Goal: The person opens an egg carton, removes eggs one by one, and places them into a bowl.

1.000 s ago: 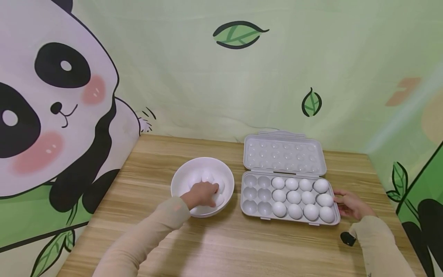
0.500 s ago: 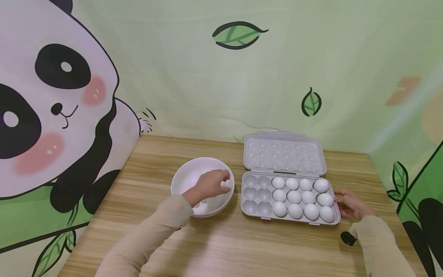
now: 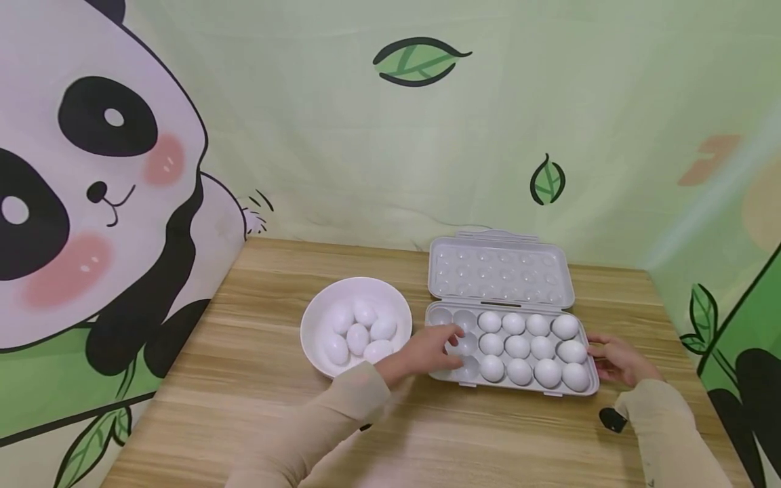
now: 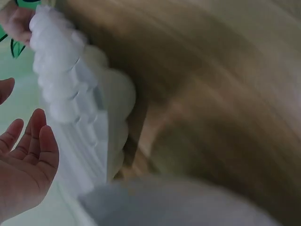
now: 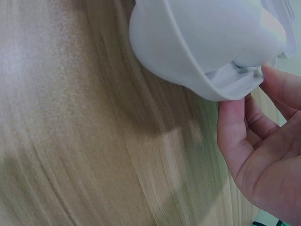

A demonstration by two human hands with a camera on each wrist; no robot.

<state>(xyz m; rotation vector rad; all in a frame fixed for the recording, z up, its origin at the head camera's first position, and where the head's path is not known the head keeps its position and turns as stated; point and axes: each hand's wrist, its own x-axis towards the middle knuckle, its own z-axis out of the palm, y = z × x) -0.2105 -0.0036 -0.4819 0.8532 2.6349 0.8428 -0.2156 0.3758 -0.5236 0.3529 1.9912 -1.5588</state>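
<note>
A grey plastic egg carton (image 3: 442, 377) lies with its lid (image 3: 502, 271) folded back. Several white eggs (image 3: 518, 346) fill its cups on the right, while the left columns hold none. My left hand (image 3: 427, 349) hovers over those left cups, thumb and fingers apart; the left wrist view shows the left hand (image 4: 28, 174) with nothing between its fingers. At the carton's right end, my right hand (image 3: 625, 360) grips the edge; in the right wrist view the right hand (image 5: 268, 155) has its thumb on the rim and fingers beneath.
Left of the carton stands a white bowl (image 3: 314, 318) with several white eggs (image 3: 358, 339) in it. Both rest on a wooden table (image 3: 476, 434). A printed cloth (image 3: 342, 149) hangs behind the table, with panels at both sides.
My left hand has come up out of the bowl and moved right to the carton's left cups, uncovering the eggs in the bowl. The right hand keeps its place on the carton.
</note>
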